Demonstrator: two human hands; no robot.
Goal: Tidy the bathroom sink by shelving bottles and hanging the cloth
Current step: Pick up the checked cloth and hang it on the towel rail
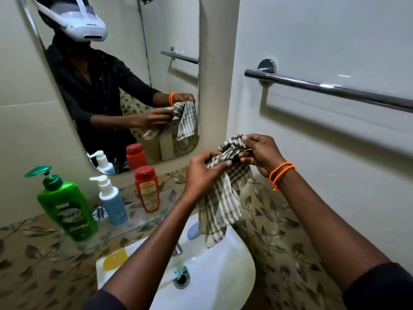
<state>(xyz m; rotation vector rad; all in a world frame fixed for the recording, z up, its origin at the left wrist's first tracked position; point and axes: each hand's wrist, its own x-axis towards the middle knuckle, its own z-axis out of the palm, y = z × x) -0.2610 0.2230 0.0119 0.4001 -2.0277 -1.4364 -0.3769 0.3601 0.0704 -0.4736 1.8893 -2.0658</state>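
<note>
A grey-and-cream checked cloth [223,202] hangs above the white sink [234,276], bunched at its top edge. My left hand [203,173] and my right hand [260,153] both pinch that top edge, close together. On the glass shelf [143,220] under the mirror stand three bottles: a green pump bottle [67,209], a blue-and-white pump bottle [112,202] and a red bottle [147,189]. A chrome towel rail [330,88] runs along the right wall, above and to the right of my hands, with nothing on it.
The mirror [125,81] reflects me, the cloth and the bottles. A yellow soap [115,260] and a blue soap [193,230] lie on the sink's rim beside the tap [177,249]. Leaf-patterned tiles cover the lower walls.
</note>
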